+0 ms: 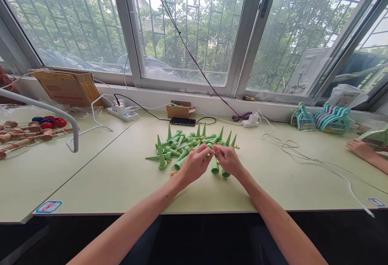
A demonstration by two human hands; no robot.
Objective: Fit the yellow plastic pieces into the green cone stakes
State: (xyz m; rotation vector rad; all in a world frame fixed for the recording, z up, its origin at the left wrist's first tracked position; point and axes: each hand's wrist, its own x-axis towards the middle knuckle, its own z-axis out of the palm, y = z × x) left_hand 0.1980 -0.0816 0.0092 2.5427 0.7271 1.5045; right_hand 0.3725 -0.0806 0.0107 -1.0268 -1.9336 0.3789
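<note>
My left hand [195, 162] and my right hand [229, 160] meet at the fingertips over the front of a heap of green plastic spikes [185, 151]. In the curled fingers of the left hand a small bit of green plastic shows, mostly covered. Thumb and forefinger of the right hand are pinched together at the same spot; what they grip is too small to make out. One green spike [162, 160] stands upright on its cap to the left. Two hollow spike ends [215, 169] face me below the right hand. Small yellow parts [173, 172] lie among the spikes.
A phone [182, 121] and small cardboard box [181, 110] are behind the heap. White cables [306, 159] trail at right, near teal dustpan-like items [335, 120] and another person's hand [362, 150]. Wooden toys with balls [47, 125] and a white lamp arm [72, 135] stand left.
</note>
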